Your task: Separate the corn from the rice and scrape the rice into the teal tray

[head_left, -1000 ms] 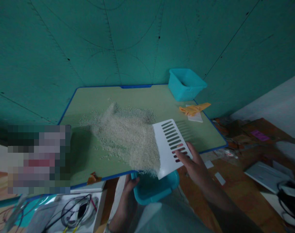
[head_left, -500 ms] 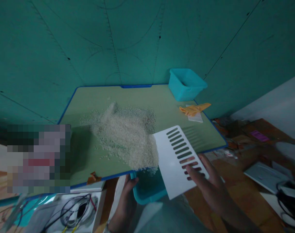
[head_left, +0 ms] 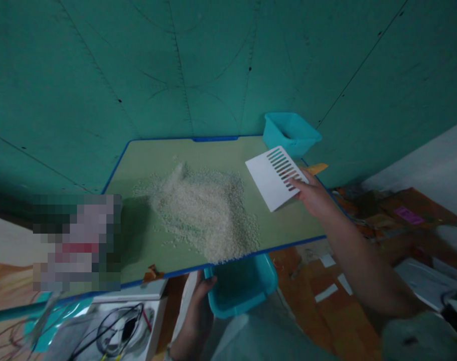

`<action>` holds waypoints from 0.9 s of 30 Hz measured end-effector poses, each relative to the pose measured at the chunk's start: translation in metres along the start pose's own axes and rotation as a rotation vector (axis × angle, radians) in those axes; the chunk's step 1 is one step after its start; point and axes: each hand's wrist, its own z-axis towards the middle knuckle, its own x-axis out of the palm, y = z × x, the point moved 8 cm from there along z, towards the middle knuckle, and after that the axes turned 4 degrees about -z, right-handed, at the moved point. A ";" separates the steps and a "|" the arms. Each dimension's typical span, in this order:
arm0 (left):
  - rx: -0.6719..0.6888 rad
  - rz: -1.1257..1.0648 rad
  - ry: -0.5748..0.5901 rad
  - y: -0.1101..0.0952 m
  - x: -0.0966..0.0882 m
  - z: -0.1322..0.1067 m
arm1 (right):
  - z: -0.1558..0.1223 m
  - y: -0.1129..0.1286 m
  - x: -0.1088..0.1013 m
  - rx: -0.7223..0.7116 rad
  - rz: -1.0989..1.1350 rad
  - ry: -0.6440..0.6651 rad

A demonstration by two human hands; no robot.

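My right hand (head_left: 314, 193) grips a thin white slotted plate (head_left: 265, 181) by its right edge. The plate is tilted above the right part of the table (head_left: 288, 228), apart from the grains. A spread heap of small whitish grains (head_left: 205, 203) covers the table's middle and reaches its front edge. Just below that edge, my left hand (head_left: 198, 303) is closed around the left side of a teal plastic bin (head_left: 247, 307). The inside of this bin is dark, and I cannot make out any contents.
A second teal bin (head_left: 284, 135) stands at the table's back right corner. Next to it a yellow-orange cloth (head_left: 319, 168) is partly hidden by my hand. A pixelated object (head_left: 85, 230) is at left. Cables (head_left: 121, 328) lie in a white box below.
My right hand has carried the slotted plate from the front edge up and back, away from the heap. Some grains now spread farther right. My left hand still holds the bin.
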 end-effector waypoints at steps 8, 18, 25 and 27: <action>-0.032 -0.036 -0.033 0.007 -0.012 0.003 | 0.063 -0.010 0.042 0.234 -0.026 0.214; -0.015 -0.019 0.026 0.001 -0.003 -0.002 | 0.032 -0.018 0.047 0.302 -0.087 0.343; -0.028 -0.016 0.030 0.003 0.001 -0.001 | -0.011 -0.023 0.037 0.302 -0.053 0.372; -0.021 -0.002 0.025 0.002 0.003 -0.003 | -0.023 -0.025 0.035 0.314 -0.041 0.343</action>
